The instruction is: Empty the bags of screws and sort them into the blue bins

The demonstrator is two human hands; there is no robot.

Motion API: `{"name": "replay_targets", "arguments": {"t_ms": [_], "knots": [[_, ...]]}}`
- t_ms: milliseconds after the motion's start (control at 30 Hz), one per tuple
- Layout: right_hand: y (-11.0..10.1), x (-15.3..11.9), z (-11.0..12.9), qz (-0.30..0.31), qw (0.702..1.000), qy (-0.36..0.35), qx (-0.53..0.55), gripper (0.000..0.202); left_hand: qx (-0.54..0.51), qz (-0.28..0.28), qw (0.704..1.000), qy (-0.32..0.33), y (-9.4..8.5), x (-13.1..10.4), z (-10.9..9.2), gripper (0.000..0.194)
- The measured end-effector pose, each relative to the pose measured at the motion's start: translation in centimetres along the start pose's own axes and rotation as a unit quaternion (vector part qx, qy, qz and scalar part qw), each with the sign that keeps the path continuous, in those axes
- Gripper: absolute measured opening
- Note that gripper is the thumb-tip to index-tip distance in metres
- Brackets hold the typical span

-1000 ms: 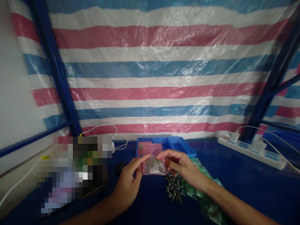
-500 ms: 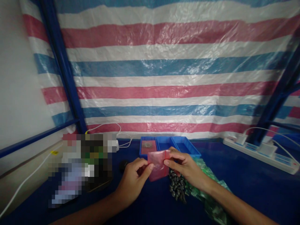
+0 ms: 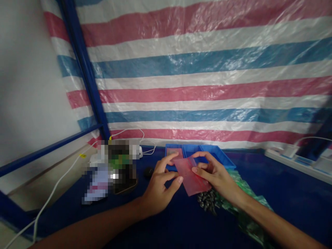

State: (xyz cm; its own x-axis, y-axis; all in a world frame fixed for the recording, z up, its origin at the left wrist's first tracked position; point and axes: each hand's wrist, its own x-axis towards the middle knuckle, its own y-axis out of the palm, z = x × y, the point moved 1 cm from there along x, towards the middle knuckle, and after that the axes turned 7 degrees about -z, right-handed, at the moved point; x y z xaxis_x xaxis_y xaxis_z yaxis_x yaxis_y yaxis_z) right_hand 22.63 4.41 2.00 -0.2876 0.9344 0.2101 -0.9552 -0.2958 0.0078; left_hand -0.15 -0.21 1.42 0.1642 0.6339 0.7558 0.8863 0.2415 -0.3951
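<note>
A flat pink zip-lock bag hangs tilted in front of me. My right hand pinches it by its upper right part, thumb on the near face. At the bag's left edge is my left hand, with thumb and index finger spread apart; whether the thumb tip touches the plastic I cannot tell. Below the bag lies a pile of small dark metallic pieces, too blurred to name. Green plastic bags are heaped beside it, partly behind my right forearm.
A blue divided tray stands at the back, a pink bag in its left compartment. A white power strip lies on the right. To the left are a small black object, white cables and blurred-out items on the blue tabletop.
My view has turned left, so the scene sits further right. My left thumb and index finger have parted from their pinch on the bag. The bag has tilted, still in my right hand.
</note>
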Motion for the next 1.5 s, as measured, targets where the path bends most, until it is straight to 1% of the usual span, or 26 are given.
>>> {"name": "replay_targets", "arguments": {"t_ms": [33, 133, 200, 300, 400, 500, 600, 700, 867, 1033, 1133, 1333, 1500], "knots": [[0.0, 0.0, 0.2, -0.007, 1.000, -0.004, -0.006, 0.049, 0.002, 0.010, 1.000, 0.006, 0.0, 0.0, -0.1, 0.026], [0.0, 0.0, 0.8, -0.024, 0.998, -0.034, -0.049, 0.035, -0.005, 0.031, 0.999, 0.025, -0.1, 0.3, -0.1, 0.026], [0.0, 0.0, 1.1, -0.036, 0.996, -0.047, -0.073, 0.036, -0.009, 0.030, 0.999, 0.025, -0.1, 0.4, 0.0, 0.023], [0.0, -0.1, 1.3, -0.036, 0.994, -0.034, -0.099, 0.039, -0.012, 0.023, 1.000, 0.007, -0.1, 0.4, 0.1, 0.023], [-0.1, -0.1, 1.2, -0.024, 0.995, -0.025, -0.095, 0.036, -0.016, 0.020, 1.000, -0.010, 0.0, 0.3, 0.1, 0.026], [-0.2, -0.1, 1.1, -0.016, 0.996, -0.033, -0.085, 0.034, -0.023, 0.013, 0.999, -0.029, 0.1, 0.1, 0.2, 0.028], [-0.3, -0.1, 0.8, -0.007, 0.993, -0.051, -0.103, 0.033, -0.025, 0.018, 0.999, -0.044, 0.3, 0.0, 0.5, 0.036], [-0.2, -0.1, 0.6, -0.009, 0.990, -0.074, -0.120, 0.038, -0.016, 0.018, 0.998, -0.049, 0.5, -0.2, 1.0, 0.045], [0.1, -0.2, 0.6, -0.016, 0.990, -0.076, -0.115, 0.041, -0.003, 0.014, 0.998, -0.060, 0.6, -0.5, 1.5, 0.049], [0.2, -0.2, 0.7, -0.004, 0.989, -0.083, -0.121, 0.045, 0.002, 0.021, 0.998, -0.058, 0.8, -0.4, 1.9, 0.054], [0.3, -0.3, 0.8, 0.009, 0.987, -0.092, -0.134, 0.048, -0.011, 0.022, 0.998, -0.055, 0.8, -0.3, 2.0, 0.052], [0.4, -0.2, 0.5, 0.011, 0.988, -0.071, -0.136, 0.045, -0.036, 0.023, 0.998, -0.047, 0.8, -0.1, 1.7, 0.050], [0.2, -0.1, -0.1, 0.013, 0.990, -0.048, -0.129, 0.048, -0.059, 0.030, 0.997, -0.044, 0.8, -0.1, 1.3, 0.037]]}}
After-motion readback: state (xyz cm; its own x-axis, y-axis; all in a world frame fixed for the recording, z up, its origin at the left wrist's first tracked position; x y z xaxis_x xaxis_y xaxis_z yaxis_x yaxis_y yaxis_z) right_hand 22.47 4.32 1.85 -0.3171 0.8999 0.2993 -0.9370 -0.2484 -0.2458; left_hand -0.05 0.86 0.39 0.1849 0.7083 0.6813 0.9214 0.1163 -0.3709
